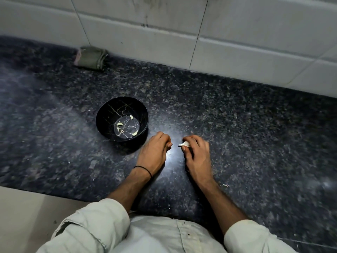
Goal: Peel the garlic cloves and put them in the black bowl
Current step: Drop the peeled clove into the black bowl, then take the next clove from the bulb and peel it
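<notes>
Pale sleeves (pixel 94 216) lay nearest. The right hand (pixel 196 152) pinched a garlic clove (pixel 184 143); the left hand (pixel 155 150) was curled, its hold unclear. Beside it the black bowl (pixel 109 108) held peeled cloves (pixel 135 132). Squeezed hard, the clove might shoot away.

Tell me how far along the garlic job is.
Done: four peeled cloves lie in the black bowl. In hand: the right hand pinches one clove beside the left hand; its skin state is unclear. Left: finishing that clove and dropping it in; no others show.
</notes>
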